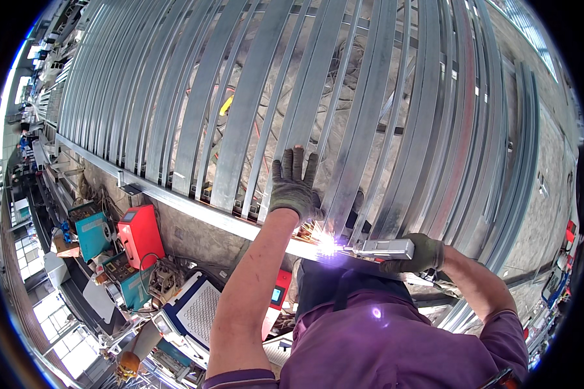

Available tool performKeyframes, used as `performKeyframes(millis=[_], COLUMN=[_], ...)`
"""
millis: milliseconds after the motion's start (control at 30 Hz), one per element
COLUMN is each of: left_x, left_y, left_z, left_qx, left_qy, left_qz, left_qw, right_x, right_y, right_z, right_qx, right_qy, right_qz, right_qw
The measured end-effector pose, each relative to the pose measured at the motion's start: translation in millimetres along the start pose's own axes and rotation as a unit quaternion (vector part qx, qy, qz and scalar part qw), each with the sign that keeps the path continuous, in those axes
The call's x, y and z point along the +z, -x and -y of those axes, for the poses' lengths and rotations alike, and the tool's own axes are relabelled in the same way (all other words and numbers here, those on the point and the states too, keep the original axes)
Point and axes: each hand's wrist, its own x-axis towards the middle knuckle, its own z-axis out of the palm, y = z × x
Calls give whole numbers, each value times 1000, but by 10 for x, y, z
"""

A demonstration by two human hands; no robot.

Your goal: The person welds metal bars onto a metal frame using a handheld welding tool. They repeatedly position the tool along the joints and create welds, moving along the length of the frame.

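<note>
My left hand (pixel 295 189), in a dark grey-green work glove, lies flat with fingers spread on the long galvanized metal bars (pixel 242 139). My right hand (pixel 427 253), gloved alike, is wrapped round a grey, boxy handheld welding gun (pixel 386 249) whose nozzle points left. At its tip a white-violet glare (pixel 328 246) throws orange sparks up and to the left, just below my left hand. The glare sits where the bars' near ends meet a crosswise metal rail (pixel 194 209), and it hides the joint itself.
Left of the rail stand a red machine (pixel 143 236), a teal box (pixel 92 235) and a blue-and-white unit with a perforated panel (pixel 200 311). Cables (pixel 345 65) and a yellow object (pixel 226 106) lie beneath the bars. More long metal profiles (pixel 524 152) lie at the right.
</note>
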Motion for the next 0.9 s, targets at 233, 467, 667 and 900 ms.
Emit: performKeyframes(millis=[233,467,667,900], left_x=[-35,100,16,138], left_y=[18,-23,-5,-43], left_z=[-3,4,12,26], left_qx=[2,0,6,2], left_qy=[11,-5,10,-3], left_qz=[0,-25,-10,-29], left_qw=[1000,1000,1000,1000], right_x=[27,35,36,-44], right_y=[19,47,55,148], right_z=[-95,-130,-168,15], right_qx=[-5,-9,-7,24], right_qy=[-28,-21,-10,-21], right_qz=[-10,-24,-16,-6], right_qw=[1000,999,1000,999])
